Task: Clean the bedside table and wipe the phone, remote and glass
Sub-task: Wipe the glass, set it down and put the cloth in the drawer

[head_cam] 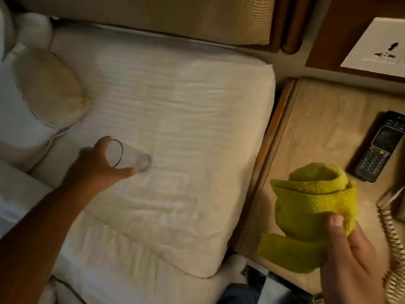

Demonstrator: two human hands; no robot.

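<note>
A clear drinking glass (129, 156) lies on its side on the white bed cover (186, 128), its rim toward my left hand (98, 167), whose fingers wrap around it. My right hand (350, 257) grips a bunched yellow-green cloth (311, 207) above the front left part of the beige stone-topped bedside table (324, 119). A black remote (381, 148) lies on the table at the right. A coiled phone cord (392, 229) shows at the right edge; the phone itself is mostly out of view.
A small cream pillow (50, 88) and white pillows lie at the left on the bed. A padded headboard (153, 14) runs along the top. A white wall socket plate (381, 47) sits above the table. The table's wooden edge (274, 132) borders the mattress.
</note>
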